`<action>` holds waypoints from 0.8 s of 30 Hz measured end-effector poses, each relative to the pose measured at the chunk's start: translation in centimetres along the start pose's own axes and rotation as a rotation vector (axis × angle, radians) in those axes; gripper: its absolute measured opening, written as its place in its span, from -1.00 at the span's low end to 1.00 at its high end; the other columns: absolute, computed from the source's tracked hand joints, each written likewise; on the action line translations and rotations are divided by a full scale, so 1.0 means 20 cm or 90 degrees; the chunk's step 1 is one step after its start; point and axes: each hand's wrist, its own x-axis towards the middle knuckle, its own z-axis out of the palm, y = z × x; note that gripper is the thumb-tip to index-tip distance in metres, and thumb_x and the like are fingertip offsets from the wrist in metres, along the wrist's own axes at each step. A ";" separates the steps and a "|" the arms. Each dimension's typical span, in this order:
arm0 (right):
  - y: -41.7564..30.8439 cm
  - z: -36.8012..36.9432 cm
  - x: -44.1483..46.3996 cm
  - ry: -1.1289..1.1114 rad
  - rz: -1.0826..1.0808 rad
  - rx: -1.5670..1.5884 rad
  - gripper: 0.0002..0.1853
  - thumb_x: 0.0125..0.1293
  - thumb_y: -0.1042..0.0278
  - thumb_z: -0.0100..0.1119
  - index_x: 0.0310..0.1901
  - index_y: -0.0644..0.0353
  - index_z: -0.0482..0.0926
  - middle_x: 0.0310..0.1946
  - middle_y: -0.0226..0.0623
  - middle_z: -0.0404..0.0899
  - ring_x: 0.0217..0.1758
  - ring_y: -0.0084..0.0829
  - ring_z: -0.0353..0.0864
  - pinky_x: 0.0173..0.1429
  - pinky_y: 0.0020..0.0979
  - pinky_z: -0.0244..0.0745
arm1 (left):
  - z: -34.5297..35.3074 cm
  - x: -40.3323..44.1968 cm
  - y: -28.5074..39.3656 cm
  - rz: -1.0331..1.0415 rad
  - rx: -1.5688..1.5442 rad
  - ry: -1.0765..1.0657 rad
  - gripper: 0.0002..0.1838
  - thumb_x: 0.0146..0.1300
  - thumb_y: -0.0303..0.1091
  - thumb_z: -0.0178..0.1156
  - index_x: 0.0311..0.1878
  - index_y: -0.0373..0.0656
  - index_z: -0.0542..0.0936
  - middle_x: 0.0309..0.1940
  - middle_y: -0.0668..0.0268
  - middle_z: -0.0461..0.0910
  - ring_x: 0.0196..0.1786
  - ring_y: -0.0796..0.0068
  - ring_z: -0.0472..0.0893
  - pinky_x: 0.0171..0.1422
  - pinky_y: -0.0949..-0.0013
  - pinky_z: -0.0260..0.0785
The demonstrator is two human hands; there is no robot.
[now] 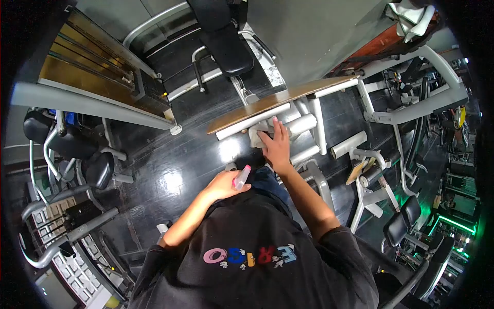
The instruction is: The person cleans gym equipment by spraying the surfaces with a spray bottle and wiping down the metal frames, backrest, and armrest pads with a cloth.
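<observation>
A small clear bottle (241, 180) with a pink top is held in my left hand (224, 185), in front of my black shirt. My right hand (278, 150) reaches forward to a pale cloth (256, 136), with its fingers at the cloth beside a white metal frame tube (302, 124). The cloth lies against the machine's frame, partly hidden by my fingers. Just above, a long brown panel (278, 101) runs along the white frame.
A black padded bench (226, 51) stands ahead. Weight machine posts (92, 105) and black seats (98, 170) are at left. On the right are a white roller tube (350, 144), more machines and a white cloth (410, 20) on a ledge. The dark floor (175, 154) is shiny.
</observation>
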 end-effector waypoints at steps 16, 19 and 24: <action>0.16 -0.13 0.02 -0.112 0.307 0.189 -0.59 0.22 0.32 0.11 0.06 0.33 0.57 0.11 0.19 0.53 0.19 0.13 0.52 0.34 0.00 0.33 | -0.19 -0.09 -0.15 0.026 -0.001 -0.011 -0.61 0.16 -0.05 0.38 -0.37 -0.21 0.55 -0.57 0.23 0.60 -0.46 0.38 0.61 -0.31 0.28 0.39; 0.27 -0.30 -0.02 0.001 0.566 0.094 -0.51 0.40 0.06 0.02 -0.02 0.45 0.56 -0.12 0.33 0.59 0.06 0.19 0.58 0.15 -0.08 0.45 | -0.19 -0.08 -0.17 0.028 -0.031 -0.006 -0.61 0.16 -0.04 0.38 -0.36 -0.21 0.54 -0.57 0.25 0.60 -0.46 0.38 0.61 -0.31 0.30 0.39; 0.31 -0.32 0.13 -0.011 0.551 0.234 -0.48 0.40 0.05 0.03 0.03 0.48 0.52 -0.02 0.30 0.57 0.17 0.17 0.53 0.22 -0.09 0.41 | -0.18 -0.07 -0.17 0.032 -0.049 -0.023 -0.60 0.17 -0.03 0.38 -0.34 -0.21 0.54 -0.56 0.26 0.60 -0.46 0.38 0.61 -0.31 0.31 0.38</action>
